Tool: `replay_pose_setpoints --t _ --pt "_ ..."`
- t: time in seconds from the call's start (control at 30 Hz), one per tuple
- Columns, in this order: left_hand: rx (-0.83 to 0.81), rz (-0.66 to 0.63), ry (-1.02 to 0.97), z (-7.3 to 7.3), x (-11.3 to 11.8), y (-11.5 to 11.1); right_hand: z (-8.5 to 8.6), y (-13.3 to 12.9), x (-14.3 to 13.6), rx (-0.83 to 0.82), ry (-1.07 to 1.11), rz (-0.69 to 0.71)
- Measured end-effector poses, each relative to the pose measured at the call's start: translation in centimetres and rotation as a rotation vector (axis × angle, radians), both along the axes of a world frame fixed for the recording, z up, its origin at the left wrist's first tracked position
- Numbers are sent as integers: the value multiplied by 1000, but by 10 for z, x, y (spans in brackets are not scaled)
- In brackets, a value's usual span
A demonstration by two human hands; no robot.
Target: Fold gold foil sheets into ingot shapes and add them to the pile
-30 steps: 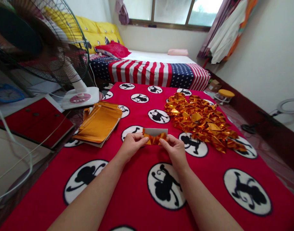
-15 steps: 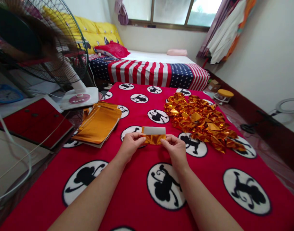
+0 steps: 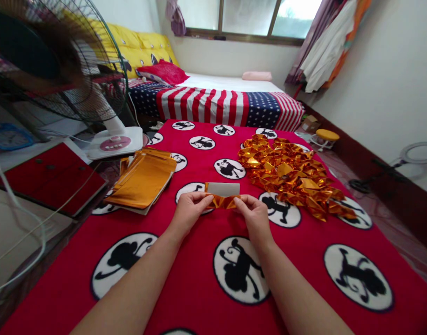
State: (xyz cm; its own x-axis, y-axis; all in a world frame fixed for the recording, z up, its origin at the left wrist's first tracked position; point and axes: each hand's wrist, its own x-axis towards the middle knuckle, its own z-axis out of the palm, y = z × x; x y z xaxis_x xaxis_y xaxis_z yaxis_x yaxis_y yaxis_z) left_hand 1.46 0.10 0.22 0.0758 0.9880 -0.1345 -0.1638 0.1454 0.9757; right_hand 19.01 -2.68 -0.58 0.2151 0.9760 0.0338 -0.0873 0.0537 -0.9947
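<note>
Between my hands is a small sheet of gold foil paper (image 3: 223,202), partly folded, its pale grey side showing along the far half. My left hand (image 3: 190,209) pinches its left end between thumb and fingers. At the right end, my right hand (image 3: 252,211) grips it the same way. The near gold edge sags and creases in the middle. A stack of flat gold foil sheets (image 3: 143,179) lies to the left of my hands. On the right is a heap of folded gold foil pieces (image 3: 286,172), crumpled-looking and shiny.
A red cloth (image 3: 171,288) with monkey prints in white circles covers the table. An electric fan (image 3: 111,139) stands at the left. Behind is a bed (image 3: 213,104) with a striped and starred cover. A yellow stool (image 3: 327,135) and a ring light (image 3: 419,153) are at the right.
The near gold part of the sheet has become narrower and more bent, with my fingers slightly farther over it. Both hands keep their hold and have barely shifted.
</note>
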Motion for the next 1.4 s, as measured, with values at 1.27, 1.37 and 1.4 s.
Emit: replay_pose_setpoints --t 1.27,1.37,1.4 --pt "99 31 -70 0 -1 2 6 2 2 -80 144 -24" --pt "106 17 -67 -1 -1 2 5 2 3 -82 143 -24" --pt "107 14 -65 -1 -1 2 5 2 3 -84 139 -23"
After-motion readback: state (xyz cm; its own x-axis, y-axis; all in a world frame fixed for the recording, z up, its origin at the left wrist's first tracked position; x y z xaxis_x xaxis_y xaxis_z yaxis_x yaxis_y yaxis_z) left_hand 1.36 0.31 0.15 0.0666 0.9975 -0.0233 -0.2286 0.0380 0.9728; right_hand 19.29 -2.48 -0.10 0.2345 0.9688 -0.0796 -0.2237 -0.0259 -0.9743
